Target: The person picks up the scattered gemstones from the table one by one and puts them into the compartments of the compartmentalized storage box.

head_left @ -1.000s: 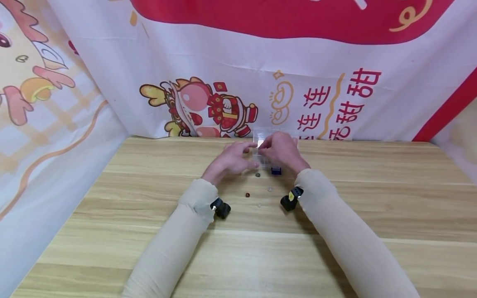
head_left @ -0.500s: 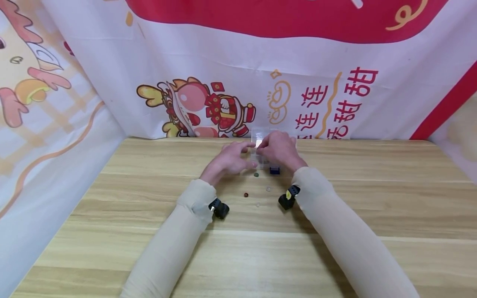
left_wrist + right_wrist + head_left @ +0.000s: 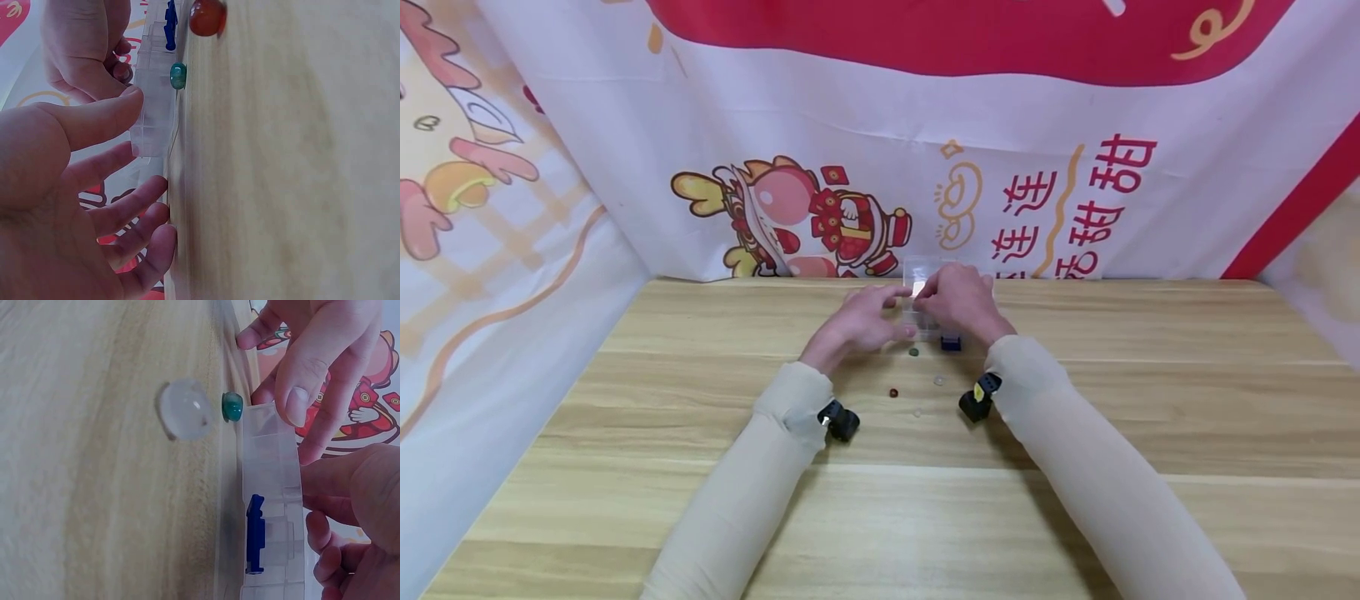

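A clear plastic compartment box [image 3: 912, 320] with a blue latch [image 3: 255, 534] stands at the table's back edge. At its left end is my left hand [image 3: 865, 319], fingers spread; the thumb touches the near corner and the index finger reaches the side. My right hand [image 3: 962, 302] bends over the box with its fingertips drawn together. Whether anything sits between those fingertips is hidden. In front of the box lie a green bead [image 3: 232, 407], a red-brown bead [image 3: 207, 17], a clear bead [image 3: 186, 409] and a second clear bead [image 3: 917, 413].
A wood-grain table [image 3: 880, 533] spreads out under my arms. Behind the box hangs a white and red printed cloth [image 3: 850, 100], close to the table's back edge. Another printed cloth [image 3: 497, 250] borders the left side. Black wrist cameras [image 3: 842, 422] sit under both forearms.
Both hands keep nearly the same pose at the box. The whole head view has shifted slightly, so everything appears a little farther left. The loose beads stay where they lay.
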Tool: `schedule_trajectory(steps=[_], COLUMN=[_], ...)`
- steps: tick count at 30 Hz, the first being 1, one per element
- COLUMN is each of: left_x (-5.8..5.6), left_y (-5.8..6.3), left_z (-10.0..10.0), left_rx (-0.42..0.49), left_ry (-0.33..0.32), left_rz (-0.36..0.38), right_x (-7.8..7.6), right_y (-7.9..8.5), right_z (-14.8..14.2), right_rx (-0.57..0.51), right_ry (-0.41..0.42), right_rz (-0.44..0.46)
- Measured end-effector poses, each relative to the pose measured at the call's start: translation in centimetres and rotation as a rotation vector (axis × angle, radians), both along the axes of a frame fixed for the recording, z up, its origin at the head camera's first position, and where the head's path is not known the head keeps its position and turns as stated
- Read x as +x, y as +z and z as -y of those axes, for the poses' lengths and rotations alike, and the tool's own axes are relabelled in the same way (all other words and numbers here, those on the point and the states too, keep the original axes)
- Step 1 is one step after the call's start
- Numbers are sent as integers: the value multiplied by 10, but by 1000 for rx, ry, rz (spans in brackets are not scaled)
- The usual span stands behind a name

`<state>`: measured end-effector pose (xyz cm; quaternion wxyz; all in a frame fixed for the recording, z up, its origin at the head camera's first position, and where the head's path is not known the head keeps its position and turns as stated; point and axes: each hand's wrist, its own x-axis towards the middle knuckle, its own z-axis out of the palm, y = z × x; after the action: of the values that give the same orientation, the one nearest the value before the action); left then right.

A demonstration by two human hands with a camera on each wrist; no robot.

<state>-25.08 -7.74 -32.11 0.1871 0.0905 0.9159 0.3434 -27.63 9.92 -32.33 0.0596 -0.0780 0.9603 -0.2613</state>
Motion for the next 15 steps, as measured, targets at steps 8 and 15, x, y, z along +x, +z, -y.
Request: schedule_trajectory(steps=[8, 15], left_x=[-1, 0], left_y=[-1, -2], left_z=[-2, -1], left_rx=[1, 3], left_ry=[-13, 0], left_rz=[-8, -13], right_x=[1, 1], right_y=[0, 0], right_z=[-2, 0], right_rx=[29, 23], right_ry=[9, 21], right_rz=[-15, -27])
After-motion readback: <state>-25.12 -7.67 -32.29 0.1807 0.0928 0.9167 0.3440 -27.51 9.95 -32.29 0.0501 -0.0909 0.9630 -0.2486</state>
